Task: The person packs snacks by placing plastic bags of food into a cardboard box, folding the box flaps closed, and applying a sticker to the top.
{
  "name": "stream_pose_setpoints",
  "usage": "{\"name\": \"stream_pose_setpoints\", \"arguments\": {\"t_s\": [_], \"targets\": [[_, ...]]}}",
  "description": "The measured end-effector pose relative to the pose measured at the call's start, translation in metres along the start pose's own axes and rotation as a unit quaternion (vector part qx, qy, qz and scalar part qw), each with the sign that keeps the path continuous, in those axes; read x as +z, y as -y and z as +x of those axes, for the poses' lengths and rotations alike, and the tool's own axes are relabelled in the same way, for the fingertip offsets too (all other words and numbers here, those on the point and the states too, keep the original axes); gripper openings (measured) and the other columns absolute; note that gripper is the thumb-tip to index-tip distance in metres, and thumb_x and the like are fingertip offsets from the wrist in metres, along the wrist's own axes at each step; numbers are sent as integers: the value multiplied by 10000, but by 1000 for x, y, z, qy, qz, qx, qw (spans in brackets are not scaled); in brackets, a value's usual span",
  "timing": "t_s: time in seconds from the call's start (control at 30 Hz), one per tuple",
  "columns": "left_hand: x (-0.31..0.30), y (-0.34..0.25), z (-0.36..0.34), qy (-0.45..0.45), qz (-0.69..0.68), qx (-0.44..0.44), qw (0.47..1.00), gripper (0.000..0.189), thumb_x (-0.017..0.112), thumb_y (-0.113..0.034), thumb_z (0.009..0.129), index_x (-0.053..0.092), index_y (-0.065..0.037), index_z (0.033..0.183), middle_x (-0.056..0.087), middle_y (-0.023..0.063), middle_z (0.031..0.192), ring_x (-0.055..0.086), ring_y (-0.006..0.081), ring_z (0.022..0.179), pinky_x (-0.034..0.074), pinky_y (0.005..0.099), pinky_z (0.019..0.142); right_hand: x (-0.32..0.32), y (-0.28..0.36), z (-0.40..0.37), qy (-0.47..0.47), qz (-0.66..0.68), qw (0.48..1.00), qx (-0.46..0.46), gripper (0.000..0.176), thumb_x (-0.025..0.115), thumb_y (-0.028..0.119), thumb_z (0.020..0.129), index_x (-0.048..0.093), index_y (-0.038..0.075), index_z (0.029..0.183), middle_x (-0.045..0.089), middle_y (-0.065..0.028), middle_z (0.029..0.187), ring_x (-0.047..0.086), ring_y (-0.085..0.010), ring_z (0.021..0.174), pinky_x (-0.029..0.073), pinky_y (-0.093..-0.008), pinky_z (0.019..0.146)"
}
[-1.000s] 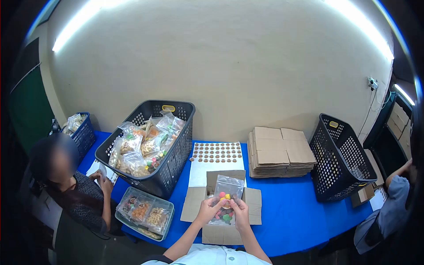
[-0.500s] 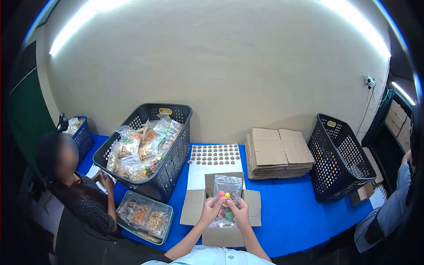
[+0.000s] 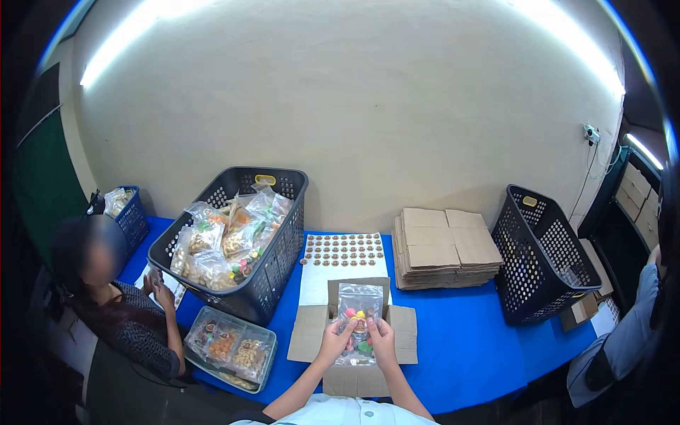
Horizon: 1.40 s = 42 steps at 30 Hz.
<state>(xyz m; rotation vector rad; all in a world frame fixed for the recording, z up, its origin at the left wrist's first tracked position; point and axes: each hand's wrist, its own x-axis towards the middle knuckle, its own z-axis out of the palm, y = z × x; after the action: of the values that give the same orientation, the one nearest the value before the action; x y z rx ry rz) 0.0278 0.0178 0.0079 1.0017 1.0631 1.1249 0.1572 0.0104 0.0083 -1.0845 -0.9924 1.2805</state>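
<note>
Between my two hands is a clear zip bag of colourful sweets (image 3: 360, 299), held above an open cardboard box (image 3: 304, 341) with its flaps spread. My left hand (image 3: 334, 343) grips the bag's left side, and my right hand (image 3: 383, 343) grips its right side. Both thumbs lie on the front, by a round brown sticker (image 3: 360, 326). Red, yellow and green sweets show through the plastic. Behind the box lies a white sticker sheet (image 3: 333, 280) with rows of similar round stickers.
A large black basket (image 3: 280, 273) of filled bags and a clear plastic tub (image 3: 265, 375) stand left. Flattened cardboard boxes (image 3: 450, 244) are stacked right, beside another black basket (image 3: 513, 283). One person (image 3: 142, 333) is at the left, another (image 3: 616, 361) at the right edge.
My hands stay on the bag, which has shifted slightly left in view. The person at the left has raised their hands a little.
</note>
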Motion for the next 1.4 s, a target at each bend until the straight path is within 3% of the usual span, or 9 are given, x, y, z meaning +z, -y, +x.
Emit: {"name": "stream_pose_setpoints", "arguments": {"t_s": [0.27,0.57,0.67,0.87,0.97,1.07,1.17,1.27,1.4], "targets": [[-2,-1,-1,12,-41,-7,999,297,543,-341,879,586,-51,927,494,-51,596,424,12,460,362,151,412,3,-14,-1,24,-8,996,-90,197,612,74,822,546,7,996,596,-34,923,550,-72,820,443,-213,700],[-5,-9,1,88,14,-5,996,322,586,-276,862,572,-6,1037,535,-17,689,487,29,584,421,173,487,5,-26,-9,-44,53,995,-70,187,534,168,892,541,12,994,588,-39,933,535,-77,818,433,-221,706],[-3,-16,-1,101,12,-11,995,287,587,-270,861,580,-27,1013,546,-27,700,486,23,587,421,167,494,10,-9,-16,-69,9,991,-114,185,500,198,910,559,29,955,586,-19,877,510,-55,748,416,-204,638],[0,5,4,82,22,-5,996,301,586,-303,859,585,-33,993,525,-30,686,468,29,568,387,162,485,0,-21,-10,-104,6,991,-80,217,483,220,917,583,32,873,563,18,761,447,-28,620,350,-174,527],[9,0,-2,58,40,-12,997,290,603,-292,848,592,-34,982,548,-21,717,487,34,581,393,161,495,-8,-17,-6,-99,-49,987,-113,202,518,206,898,579,15,871,560,16,749,458,-39,622,352,-183,527],[19,-4,-3,62,21,7,998,283,623,-268,835,599,-30,986,568,-13,748,502,39,593,413,168,506,-8,1,0,-101,-94,962,-236,206,554,192,878,560,5,794,542,9,694,457,-50,611,359,-213,515],[20,-4,-4,91,4,13,996,284,641,-218,820,597,-16,1015,602,13,812,555,51,659,452,180,528,-14,16,-7,-113,-199,940,-251,218,576,180,864,562,-13,764,542,-8,660,475,-62,614,386,-238,528],[16,-8,-1,135,44,24,990,284,643,-191,814,593,-7,1025,622,34,853,588,69,695,478,187,549,-20,16,-12,-116,-242,949,-166,255,581,206,864,575,-19,745,546,-22,641,488,-66,613,408,-232,552],[5,-16,-3,148,127,36,980,282,644,-174,809,595,-3,1027,633,49,854,601,86,664,500,200,572,-12,17,-11,-70,-81,986,-129,268,602,248,852,580,-14,804,540,0,652,480,-50,606,389,-212,519]]}}
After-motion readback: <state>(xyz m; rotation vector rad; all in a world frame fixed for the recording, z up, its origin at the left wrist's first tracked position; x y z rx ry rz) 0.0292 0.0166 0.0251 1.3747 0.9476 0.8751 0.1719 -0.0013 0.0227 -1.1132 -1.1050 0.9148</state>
